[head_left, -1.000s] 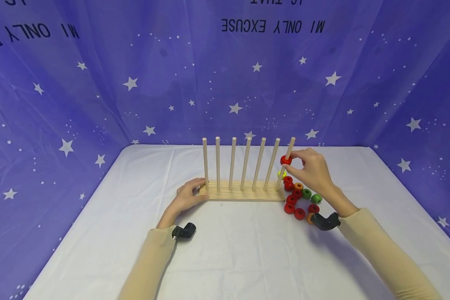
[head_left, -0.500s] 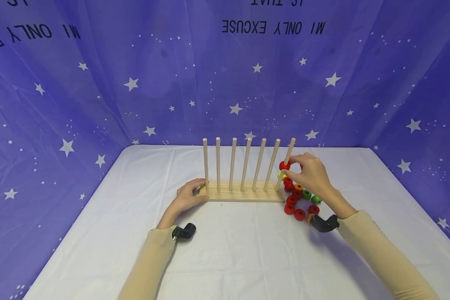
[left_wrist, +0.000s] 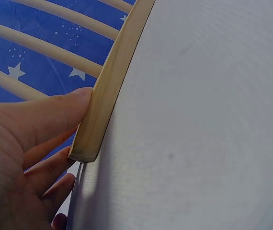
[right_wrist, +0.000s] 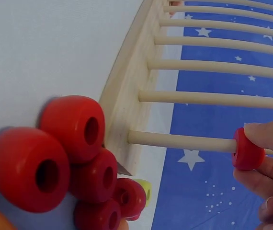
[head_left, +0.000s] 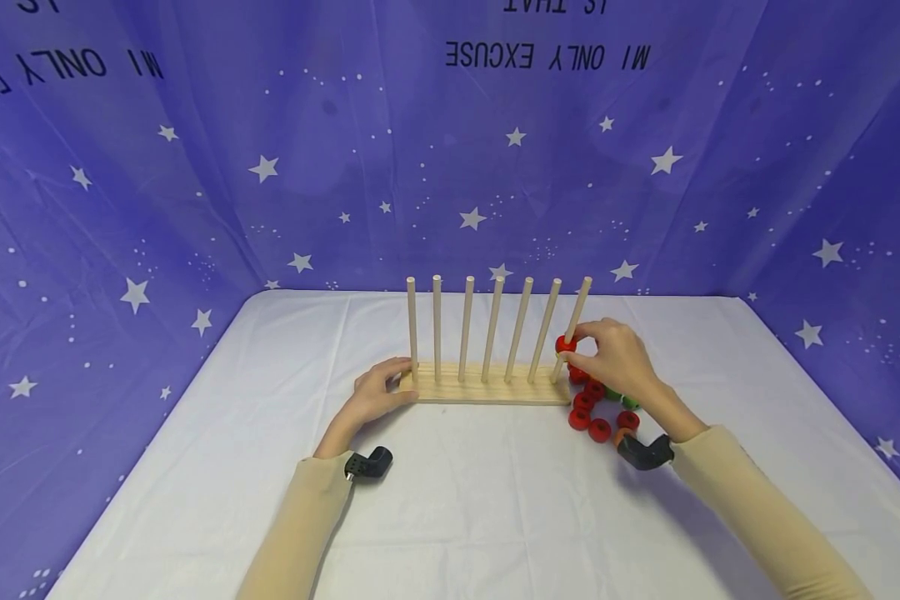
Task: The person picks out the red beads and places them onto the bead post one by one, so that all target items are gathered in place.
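Right hand (head_left: 617,357): fingers pinched red bead (head_left: 566,344) threaded on rightmost peg (head_left: 579,307). Left hand (head_left: 377,392): fingers gripped wooden base's (head_left: 487,392) left end.

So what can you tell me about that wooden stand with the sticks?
The wooden stand looks like pale, unpainted wood with visible grain: a flat rectangular base carrying seven slim round pegs in a row. It sits upright on the white cloth. The left hand grips its left end. The right hand holds a red bead threaded partway down the rightmost peg; the other six are bare.
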The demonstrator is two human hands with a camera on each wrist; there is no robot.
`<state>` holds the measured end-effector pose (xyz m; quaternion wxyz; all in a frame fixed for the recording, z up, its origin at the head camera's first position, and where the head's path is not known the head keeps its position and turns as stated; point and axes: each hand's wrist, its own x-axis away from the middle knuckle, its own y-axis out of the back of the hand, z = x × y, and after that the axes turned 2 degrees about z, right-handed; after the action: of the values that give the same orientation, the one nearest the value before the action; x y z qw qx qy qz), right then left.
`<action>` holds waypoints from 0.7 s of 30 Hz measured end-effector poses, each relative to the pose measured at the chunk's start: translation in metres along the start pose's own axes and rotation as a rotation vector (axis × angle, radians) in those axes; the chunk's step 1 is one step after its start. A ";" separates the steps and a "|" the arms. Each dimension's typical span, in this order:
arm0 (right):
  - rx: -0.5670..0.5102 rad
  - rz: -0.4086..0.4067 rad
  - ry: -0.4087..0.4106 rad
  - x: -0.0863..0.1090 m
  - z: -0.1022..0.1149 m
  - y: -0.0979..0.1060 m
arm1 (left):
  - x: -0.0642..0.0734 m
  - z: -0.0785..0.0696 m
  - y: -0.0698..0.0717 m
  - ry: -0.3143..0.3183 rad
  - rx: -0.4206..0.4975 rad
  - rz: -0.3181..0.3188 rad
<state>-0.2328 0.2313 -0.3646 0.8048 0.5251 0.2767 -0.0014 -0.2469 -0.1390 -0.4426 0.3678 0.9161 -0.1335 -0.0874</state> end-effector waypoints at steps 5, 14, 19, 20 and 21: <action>-0.020 0.024 0.001 0.002 -0.001 -0.004 | 0.000 0.001 0.000 0.006 0.001 0.005; -0.012 0.105 -0.039 0.005 -0.006 -0.012 | 0.000 -0.001 0.001 0.003 -0.012 0.006; 0.000 0.138 -0.057 0.005 -0.007 -0.016 | 0.000 -0.001 0.001 0.009 -0.004 0.006; 0.002 0.142 -0.061 0.005 -0.007 -0.017 | 0.000 -0.001 0.001 0.011 -0.002 0.006; 0.003 0.148 -0.065 0.005 -0.007 -0.017 | 0.000 0.000 0.000 0.010 -0.001 0.006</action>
<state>-0.2363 0.2306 -0.3834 0.8106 0.5448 0.2109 0.0409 -0.2467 -0.1391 -0.4419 0.3694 0.9159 -0.1344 -0.0815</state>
